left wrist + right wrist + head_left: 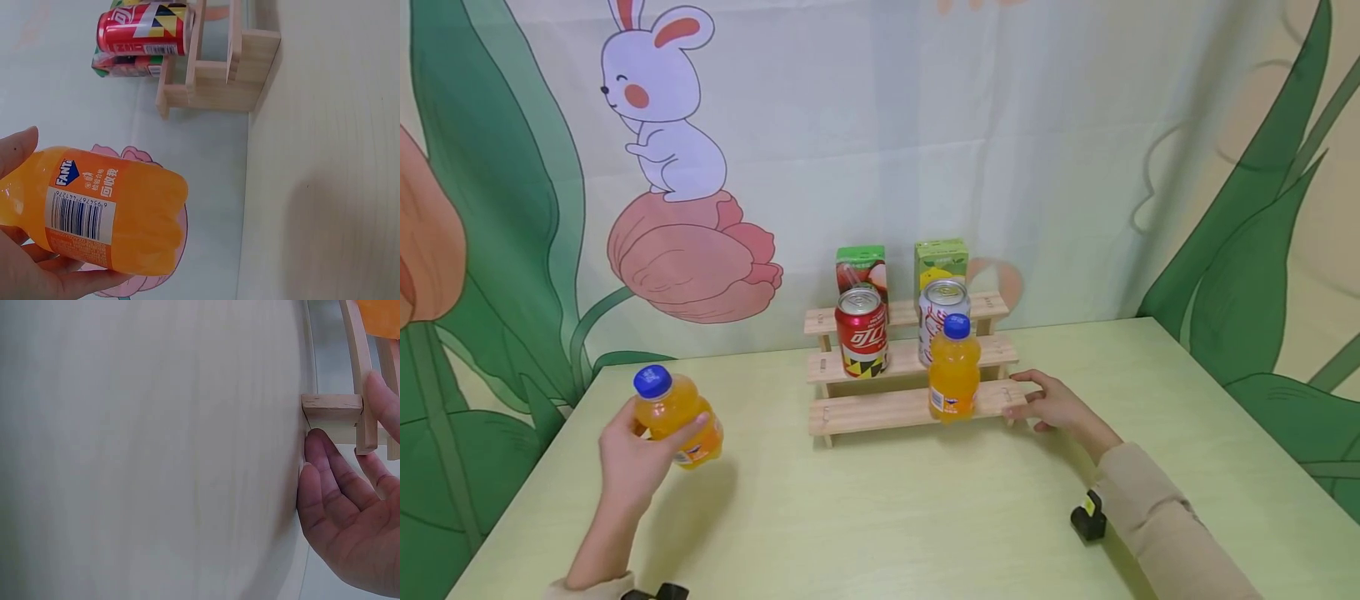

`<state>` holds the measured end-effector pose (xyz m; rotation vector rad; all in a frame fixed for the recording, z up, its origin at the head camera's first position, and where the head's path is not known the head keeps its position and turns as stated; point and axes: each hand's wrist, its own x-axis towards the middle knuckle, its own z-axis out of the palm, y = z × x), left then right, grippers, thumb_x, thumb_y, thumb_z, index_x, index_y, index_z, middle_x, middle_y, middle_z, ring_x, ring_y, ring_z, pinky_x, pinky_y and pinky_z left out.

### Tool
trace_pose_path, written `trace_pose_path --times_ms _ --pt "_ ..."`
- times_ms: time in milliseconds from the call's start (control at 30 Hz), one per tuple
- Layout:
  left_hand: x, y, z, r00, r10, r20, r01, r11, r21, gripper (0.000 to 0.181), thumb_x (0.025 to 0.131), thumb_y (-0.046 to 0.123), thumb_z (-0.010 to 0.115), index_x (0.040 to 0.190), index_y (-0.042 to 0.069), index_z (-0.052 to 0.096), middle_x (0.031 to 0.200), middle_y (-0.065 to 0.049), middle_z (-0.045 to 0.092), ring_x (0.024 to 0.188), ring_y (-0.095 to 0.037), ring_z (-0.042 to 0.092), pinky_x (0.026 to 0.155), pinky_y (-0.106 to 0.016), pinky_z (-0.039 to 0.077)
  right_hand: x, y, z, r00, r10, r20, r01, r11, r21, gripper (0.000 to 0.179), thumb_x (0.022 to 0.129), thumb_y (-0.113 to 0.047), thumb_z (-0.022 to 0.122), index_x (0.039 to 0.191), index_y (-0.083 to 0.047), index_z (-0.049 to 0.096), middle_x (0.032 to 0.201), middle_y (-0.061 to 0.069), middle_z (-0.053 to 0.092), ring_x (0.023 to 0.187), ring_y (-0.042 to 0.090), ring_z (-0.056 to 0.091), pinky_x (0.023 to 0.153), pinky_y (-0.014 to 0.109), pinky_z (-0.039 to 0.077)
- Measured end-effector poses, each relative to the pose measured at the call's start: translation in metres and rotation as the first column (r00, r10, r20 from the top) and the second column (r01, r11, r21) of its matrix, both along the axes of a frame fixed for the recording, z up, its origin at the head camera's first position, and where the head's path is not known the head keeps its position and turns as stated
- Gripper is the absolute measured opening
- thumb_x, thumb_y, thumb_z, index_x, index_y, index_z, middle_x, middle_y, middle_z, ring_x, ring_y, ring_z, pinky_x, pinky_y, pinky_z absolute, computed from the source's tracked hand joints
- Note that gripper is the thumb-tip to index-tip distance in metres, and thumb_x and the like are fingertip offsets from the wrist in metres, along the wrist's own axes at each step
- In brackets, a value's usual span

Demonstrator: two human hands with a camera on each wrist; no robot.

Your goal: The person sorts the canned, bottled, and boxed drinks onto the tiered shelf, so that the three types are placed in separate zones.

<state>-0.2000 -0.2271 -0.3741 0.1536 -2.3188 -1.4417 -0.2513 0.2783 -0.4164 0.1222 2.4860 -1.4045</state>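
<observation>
On the left, my left hand (pixel 636 458) grips a bottle of orange Fanta (pixel 681 417) with a blue cap, raised above the table and tilted. Its label and barcode face the left wrist view. My right hand (pixel 1060 408) holds the right end of a three-step wooden display rack (pixel 872 410), thumb at the front of the lowest step and fingers around its end. A second orange soda bottle (pixel 955 371) stands upright on the right part of that lowest step. In the right wrist view, the thumb (pixel 382 406) lies against the step's plank.
On the middle step stand a red cola can (pixel 861 333) and a white can (pixel 934 325), partly covered by the bottle. Behind them on the top step are a red-green juice carton (pixel 861 260) and a light green carton (pixel 942 254). A printed curtain (pixel 850 150) hangs behind the table (pixel 880 517).
</observation>
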Motion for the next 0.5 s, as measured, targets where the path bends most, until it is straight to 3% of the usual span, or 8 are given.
trace_pose_path --times_ms 100,133,267,500 --pt "0.000 0.004 0.000 1.000 -0.021 -0.010 0.021 1.000 -0.018 0.050 0.073 0.024 0.077 0.115 0.008 0.056 0.110 -0.009 0.059 0.095 -0.017 0.051 0.076 -0.033 0.047 -0.001 0.001 -0.001 1.000 0.004 -0.005 -0.004 1.000 -0.005 0.072 0.079 -0.028 0.071 0.136 -0.006 0.032 0.118 0.023 0.052 0.082 0.023 0.052 0.063 0.028 0.047" --pt "0.004 0.010 0.008 1.000 -0.025 0.006 0.025 0.999 -0.026 0.052 0.073 0.025 0.077 0.117 0.006 0.055 0.112 -0.011 0.058 0.097 -0.019 0.051 0.079 -0.037 0.046 -0.001 0.001 -0.002 1.000 0.003 -0.005 -0.003 1.000 -0.004 0.073 0.079 -0.028 0.071 0.136 -0.006 0.032 0.118 0.023 0.052 0.082 0.023 0.052 0.063 0.028 0.047" --pt "0.011 0.022 0.020 0.997 -0.066 0.030 0.066 0.998 -0.017 0.053 0.075 0.023 0.075 0.119 0.003 0.052 0.114 -0.014 0.056 0.100 -0.023 0.050 0.084 -0.044 0.044 -0.002 0.001 -0.002 1.000 0.000 -0.001 0.000 1.000 -0.002 0.073 0.078 -0.028 0.071 0.136 -0.006 0.032 0.119 0.023 0.052 0.082 0.023 0.052 0.063 0.028 0.047" --pt "0.006 0.028 0.016 0.992 -0.129 -0.008 0.129 0.991 -0.027 0.051 0.074 0.025 0.076 0.115 0.003 0.054 0.109 -0.014 0.058 0.097 -0.025 0.052 0.079 -0.041 0.048 -0.002 0.001 -0.002 1.000 0.000 -0.006 0.000 1.000 -0.007 0.072 0.079 -0.028 0.071 0.135 -0.006 0.033 0.119 0.023 0.052 0.081 0.023 0.053 0.062 0.028 0.047"
